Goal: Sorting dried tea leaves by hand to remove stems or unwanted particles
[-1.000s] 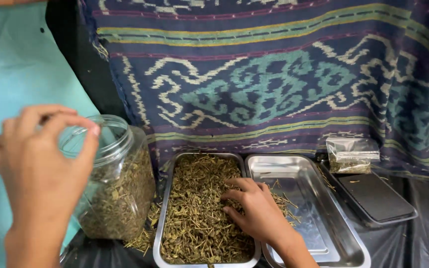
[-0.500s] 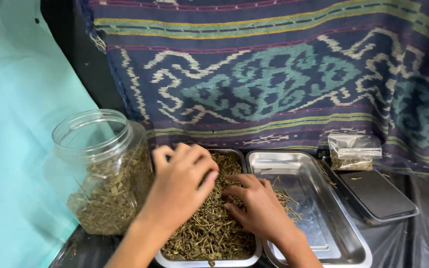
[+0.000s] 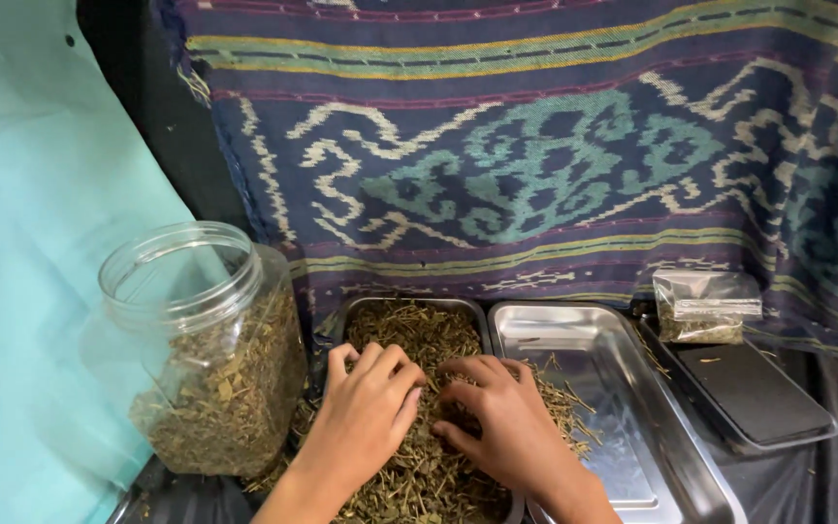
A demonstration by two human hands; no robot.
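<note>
Both hands are working palm-down in the herbs (image 3: pixel 409 335) filling the left tray (image 3: pixel 341 325): the left hand (image 3: pixel 366 422) is pressing in with fingers loosely spread, the right hand (image 3: pixel 497 422) at its 3 o'clock is curling narrow over a clump. Gathering well is probably meaning scooping inward, away from the tray rim and the jar (image 3: pixel 206 349) at 9 o'clock

Small clear plastic bag (image 3: pixel 707 307) (dried herbs inside), far right, against woven cloth (image 3: pixel 535 146)

Two bare hands (image 3: pixel 366 417), short nails, no sleeves or rings.
</note>
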